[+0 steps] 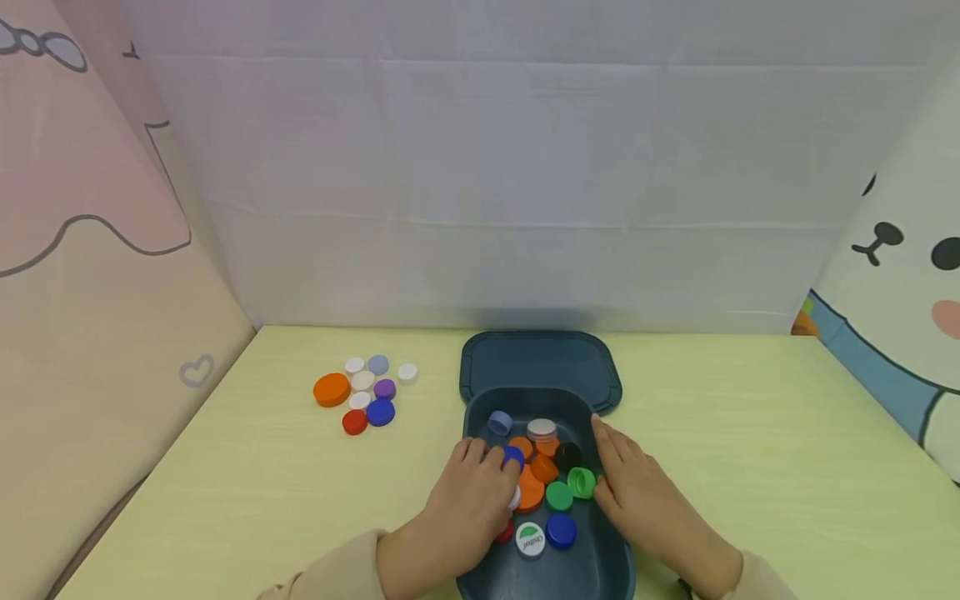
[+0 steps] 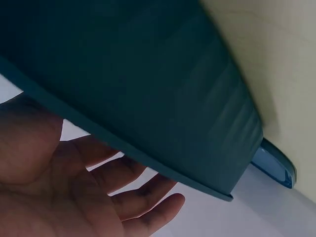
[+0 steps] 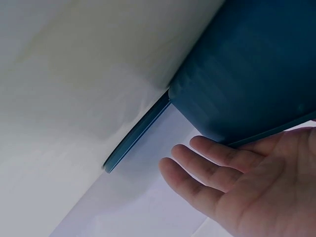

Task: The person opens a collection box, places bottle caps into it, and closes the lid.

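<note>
A dark blue box (image 1: 600, 567) holds several plastic bottle caps of mixed colours. My left hand (image 1: 472, 492) reaches over its left rim, fingers bent, index fingertip at a blue bottle cap (image 1: 513, 456). The thumb tip is hidden, so a grip on that cap cannot be made out. In the left wrist view, the other fingers (image 2: 136, 197) hang loosely outside the box wall (image 2: 148, 94). My right hand (image 1: 645, 496) rests along the right rim, fingers straight, beside a light green cap (image 1: 582, 482). A white printed cap (image 1: 530, 540) lies towards the near end.
A dark blue lid (image 1: 536, 362) lies flat behind the box. On the table's left, loose caps are grouped, among them a large orange cap (image 1: 332, 389), a purple cap (image 1: 385, 389) and a red cap (image 1: 355, 422). A pale wall sheet (image 1: 525, 192) stands at the back.
</note>
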A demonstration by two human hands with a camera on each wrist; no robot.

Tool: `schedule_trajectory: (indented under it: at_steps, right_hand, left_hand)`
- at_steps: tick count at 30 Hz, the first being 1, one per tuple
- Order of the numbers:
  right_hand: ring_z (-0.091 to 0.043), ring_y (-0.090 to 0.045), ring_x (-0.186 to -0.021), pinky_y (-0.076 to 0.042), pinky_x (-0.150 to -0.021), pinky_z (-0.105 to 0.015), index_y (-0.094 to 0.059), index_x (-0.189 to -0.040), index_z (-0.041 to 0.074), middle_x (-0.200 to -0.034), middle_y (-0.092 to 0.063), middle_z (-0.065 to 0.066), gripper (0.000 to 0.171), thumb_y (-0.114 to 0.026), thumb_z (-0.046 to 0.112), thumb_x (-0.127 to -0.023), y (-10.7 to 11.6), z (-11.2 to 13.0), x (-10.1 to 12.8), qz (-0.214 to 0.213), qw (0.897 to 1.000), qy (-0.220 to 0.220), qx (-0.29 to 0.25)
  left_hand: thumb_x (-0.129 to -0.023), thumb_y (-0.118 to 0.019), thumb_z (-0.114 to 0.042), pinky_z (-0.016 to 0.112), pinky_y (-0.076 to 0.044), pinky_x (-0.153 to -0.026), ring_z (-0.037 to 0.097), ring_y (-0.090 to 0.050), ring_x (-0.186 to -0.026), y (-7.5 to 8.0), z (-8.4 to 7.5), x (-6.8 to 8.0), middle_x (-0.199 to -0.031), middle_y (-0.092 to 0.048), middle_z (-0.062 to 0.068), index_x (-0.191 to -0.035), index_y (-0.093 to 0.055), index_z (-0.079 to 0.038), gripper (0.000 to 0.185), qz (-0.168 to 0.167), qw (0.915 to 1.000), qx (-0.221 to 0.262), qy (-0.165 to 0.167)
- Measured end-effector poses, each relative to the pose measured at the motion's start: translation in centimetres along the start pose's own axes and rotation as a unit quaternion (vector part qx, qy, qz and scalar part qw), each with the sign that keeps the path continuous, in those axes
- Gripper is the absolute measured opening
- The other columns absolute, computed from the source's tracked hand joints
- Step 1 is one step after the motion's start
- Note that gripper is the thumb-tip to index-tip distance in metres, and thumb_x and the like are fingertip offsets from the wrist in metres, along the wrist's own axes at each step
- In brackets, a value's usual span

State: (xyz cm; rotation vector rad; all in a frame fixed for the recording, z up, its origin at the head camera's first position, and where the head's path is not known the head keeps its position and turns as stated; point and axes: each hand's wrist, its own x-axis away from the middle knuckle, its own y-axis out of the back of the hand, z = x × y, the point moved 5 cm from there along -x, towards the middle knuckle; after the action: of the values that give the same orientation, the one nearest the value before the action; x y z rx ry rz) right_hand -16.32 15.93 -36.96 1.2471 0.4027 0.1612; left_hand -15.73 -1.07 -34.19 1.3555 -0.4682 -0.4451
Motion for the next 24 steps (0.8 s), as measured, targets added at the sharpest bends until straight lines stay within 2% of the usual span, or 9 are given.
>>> schedule_trajectory:
  at_steps: [8, 15, 24]
  right_hand:
    - [-0.033, -0.043, -0.124, -0.042, -0.093, -0.052, -0.031, -0.140, -0.003, -0.138, -0.042, -0.019, 0.060, -0.051, 0.015, -0.086, -0.1, 0.0, -0.1, 0.008, 1.000, -0.005, 0.000]
    - [-0.033, -0.043, -0.124, -0.042, -0.092, -0.051, -0.030, -0.140, -0.003, -0.138, -0.042, -0.018, 0.060, -0.051, 0.014, -0.086, -0.1, 0.0, 0.0, 0.004, 1.000, -0.003, -0.003]
    - [-0.033, -0.043, -0.124, -0.042, -0.092, -0.052, -0.030, -0.140, -0.003, -0.138, -0.042, -0.019, 0.060, -0.051, 0.014, -0.086, 0.0, 0.0, 0.0, 0.003, 1.000, -0.003, -0.002]
  left_hand:
    - [-0.073, -0.074, -0.036, 0.035, -0.043, -0.090, 0.021, -0.051, -0.088, -0.7, -0.5, 0.0, -0.094, -0.064, 0.001, -0.109, -0.065, -0.018, 0.041, 0.000, 0.9998, -0.019, -0.007]
    - [-0.072, -0.075, -0.034, 0.037, -0.043, -0.092, 0.022, -0.052, -0.088, -1.1, -0.6, -0.1, -0.093, -0.064, 0.001, -0.107, -0.065, -0.019, 0.039, 0.002, 0.9993, -0.036, 0.000]
    - [-0.073, -0.076, -0.030, 0.038, -0.043, -0.093, 0.022, -0.053, -0.088, -1.3, -0.7, -0.2, -0.092, -0.065, 0.001, -0.107, -0.066, -0.019, 0.037, -0.003, 0.9993, -0.036, 0.000]
